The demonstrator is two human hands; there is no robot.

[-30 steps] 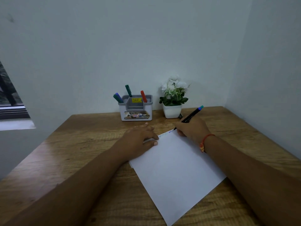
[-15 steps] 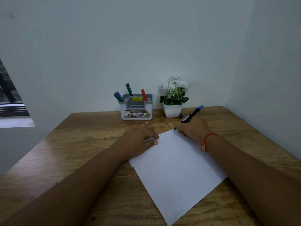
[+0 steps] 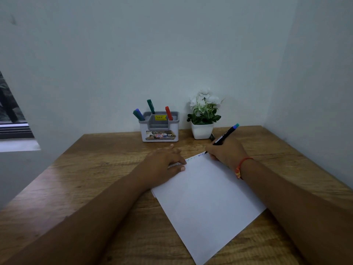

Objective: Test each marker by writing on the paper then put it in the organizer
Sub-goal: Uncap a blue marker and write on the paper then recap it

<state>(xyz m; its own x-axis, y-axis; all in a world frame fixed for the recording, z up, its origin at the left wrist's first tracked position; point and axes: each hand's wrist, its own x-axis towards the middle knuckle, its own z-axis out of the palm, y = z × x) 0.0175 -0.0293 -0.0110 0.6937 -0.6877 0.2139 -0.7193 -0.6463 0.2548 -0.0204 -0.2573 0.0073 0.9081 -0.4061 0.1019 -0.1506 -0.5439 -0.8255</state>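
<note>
One marker [image 3: 227, 133] is being tested: the right hand [image 3: 225, 152] is gripping it and pressing its tip on the far edge of the one paper [image 3: 206, 197], while the left hand [image 3: 162, 163] is lying flat, holding the sheet on the counter [image 3: 95, 178]. Four markers [image 3: 168, 112] seem to be standing in the one organizer [image 3: 160, 131] behind; next, this one is likely needing a lift over there.

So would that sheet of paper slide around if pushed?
Probably: the paper looks thin and lies flat on the smooth table, where the left hand presses its corner. Lifted by one edge, it would likely droop.
</note>
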